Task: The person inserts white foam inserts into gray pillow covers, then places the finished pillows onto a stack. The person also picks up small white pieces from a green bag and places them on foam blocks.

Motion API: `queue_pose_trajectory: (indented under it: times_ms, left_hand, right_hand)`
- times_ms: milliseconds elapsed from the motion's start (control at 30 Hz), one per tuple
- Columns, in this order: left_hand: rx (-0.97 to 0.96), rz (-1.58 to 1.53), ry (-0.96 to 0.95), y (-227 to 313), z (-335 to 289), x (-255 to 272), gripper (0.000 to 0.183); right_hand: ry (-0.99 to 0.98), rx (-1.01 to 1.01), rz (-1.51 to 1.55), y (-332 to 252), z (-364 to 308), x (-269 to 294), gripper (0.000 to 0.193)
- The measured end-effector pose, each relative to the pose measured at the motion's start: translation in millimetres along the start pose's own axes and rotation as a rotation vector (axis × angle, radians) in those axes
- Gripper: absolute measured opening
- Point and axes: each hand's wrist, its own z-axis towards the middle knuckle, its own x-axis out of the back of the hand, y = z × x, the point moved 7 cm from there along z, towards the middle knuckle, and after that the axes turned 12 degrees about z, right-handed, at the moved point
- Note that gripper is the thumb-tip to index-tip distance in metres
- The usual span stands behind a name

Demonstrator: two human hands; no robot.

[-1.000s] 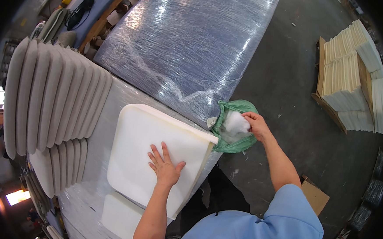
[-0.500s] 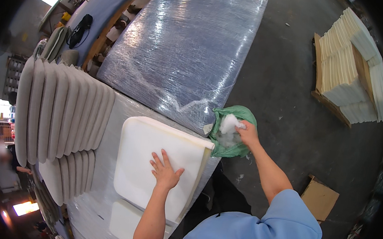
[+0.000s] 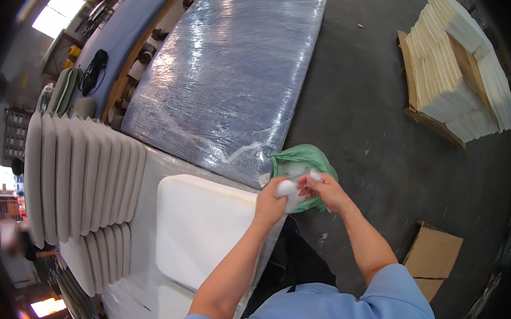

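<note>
Just over the mouth of a green bag [image 3: 321,159], both hands hold white fluffy stuffing. My left hand [image 3: 269,203] is closed on a wad of stuffing [image 3: 287,189]. Close to its right, my right hand [image 3: 333,194] pinches a smaller tuft [image 3: 315,176] between thumb and fingers. More white fluff shows inside the bag, partly hidden by the hands. A large white foam pad [image 3: 204,226] with rounded corners lies to the left of my left forearm. Part of another white pad [image 3: 174,305] shows nearer to me.
Grey cushions [image 3: 82,166] stand in rows at the left. Ahead is a plastic-wrapped blue tabletop [image 3: 226,70]. White sheets [image 3: 447,83] are stacked on the floor at far right, with flattened cardboard [image 3: 434,252] nearer. Another person's arm [image 3: 45,253] shows at far left.
My left hand has left the foam pad and moved right to the bag, where it now grips stuffing. My right hand has stayed by the bag, its tuft now smaller. The view has shifted.
</note>
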Motion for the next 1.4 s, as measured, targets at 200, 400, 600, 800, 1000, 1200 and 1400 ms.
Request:
queue_pose_trajectory:
  times_ms: [200, 400, 600, 800, 1000, 1200, 1400]
  left_hand:
    - [0.379, -1.058, -0.178, -29, -7, 1, 0.045]
    - [0.250, -1.434, -0.222, -12, -27, 27, 0.055]
    - [0.158, -1.489, -0.021, -26, -41, 68, 0.057]
    - [0.127, -1.578, -0.002, -33, -50, 86, 0.065]
    - [0.109, -1.244, -0.023, -33, -58, 88, 0.074]
    - [0.199, -1.362, -0.099, -22, -61, 71, 0.061]
    - [0.095, -1.396, -0.030, -25, -70, 94, 0.060]
  right_hand:
    - [0.011, 0.166, -0.103, 7, 11, -23, 0.060]
    - [0.166, 0.065, 0.014, 33, 33, -20, 0.027]
    - [0.339, 0.295, -0.302, 16, 43, 24, 0.035]
    - [0.435, 0.240, -1.048, 20, 48, 35, 0.059]
    - [0.082, 0.346, -0.808, -16, 31, -62, 0.085]
    - [-0.120, 0.135, -0.352, 9, 46, -118, 0.040]
    - [0.133, 0.146, -0.064, 10, 39, -63, 0.009]
